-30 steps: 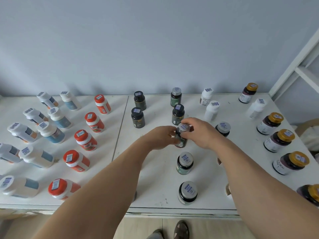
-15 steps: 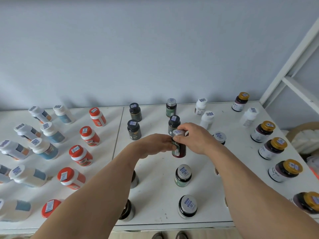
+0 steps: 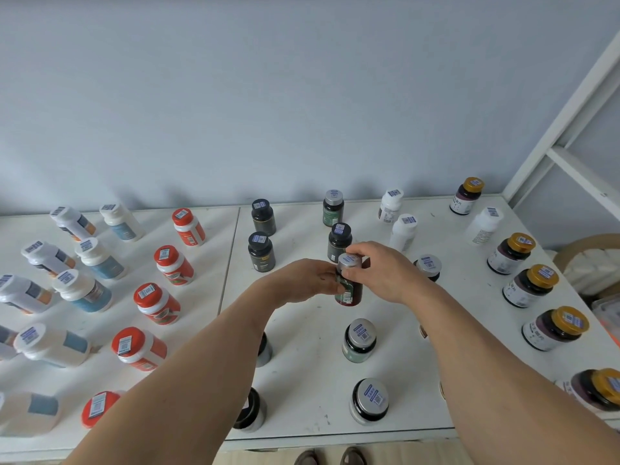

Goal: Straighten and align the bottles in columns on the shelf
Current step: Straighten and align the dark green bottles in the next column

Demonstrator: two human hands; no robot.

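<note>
I see both hands on one dark bottle (image 3: 349, 285) with a silver cap, standing upright near the middle of the white shelf (image 3: 302, 380). My left hand (image 3: 302, 280) has its fingers curled round the bottle's body from the left; my right hand (image 3: 382, 270) pinches the cap from above and the right. Just beyond it stands a black-capped bottle (image 3: 339, 241), and nearer me two silver-capped jars (image 3: 359, 340) line up in the same column. Red-capped bottles (image 3: 174, 265) run in a column to the left, gold-capped ones (image 3: 531, 285) along the right edge.
</note>
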